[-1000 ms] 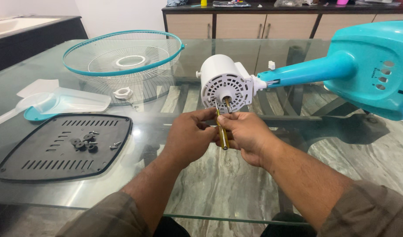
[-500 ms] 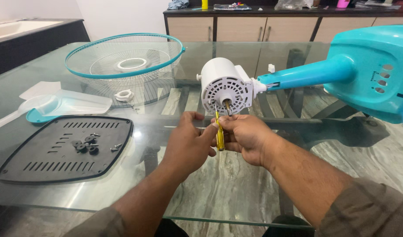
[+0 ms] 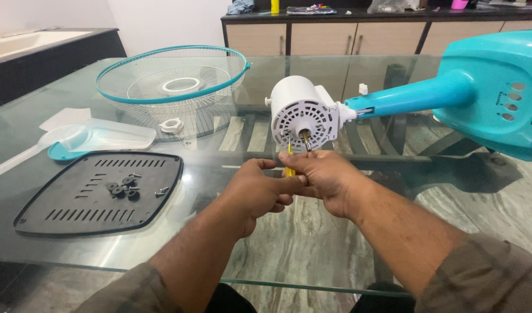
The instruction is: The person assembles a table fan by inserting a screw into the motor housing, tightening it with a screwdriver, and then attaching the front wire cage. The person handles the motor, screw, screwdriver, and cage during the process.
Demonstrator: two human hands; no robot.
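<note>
Two hands meet over the glass table point(image 3: 289, 255), closer together than half a second ago. The left hand point(image 3: 257, 194), which then had its fingers loosely spread beside the tool, is now curled shut against the right one, touching the yellow screwdriver point(image 3: 289, 160). The right hand point(image 3: 324, 177) still grips the handle, which is now mostly hidden between the two fists; only a short yellow stretch shows above them. Just beyond the knuckles, the screwdriver tip reaches the face of the white motor point(image 3: 303, 113), beside its metal shaft point(image 3: 307, 141), as before. To the right of the hands, the blue fan stand point(image 3: 486, 93) holds the motor. To the left lies the black base plate point(image 3: 98, 194) with loose screws point(image 3: 130, 185), and farther off the wire fan guard point(image 3: 173, 84).
</note>
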